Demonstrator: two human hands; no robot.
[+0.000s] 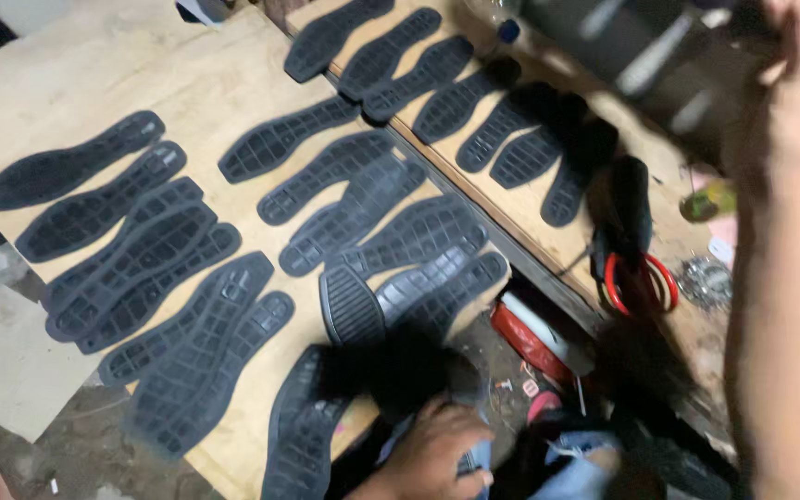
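Many black rubber shoe soles lie in rows on a pale wooden board, and more soles lie on a second board behind it. My left hand is low at the bottom centre with its fingers curled against pale blue cloth. A dark blurred shape sits just above the hand. One sole lies right beside it at the board's near edge. My right hand and forearm fill the right edge, blurred, and the fingers at the top wrap a dark grey blurred object.
Red-handled scissors and a black tool lie on the right board. A red and white tin sits in the gap below the boards. A metal scrap and a green-yellow item lie near my right arm. Bare ground shows at lower left.
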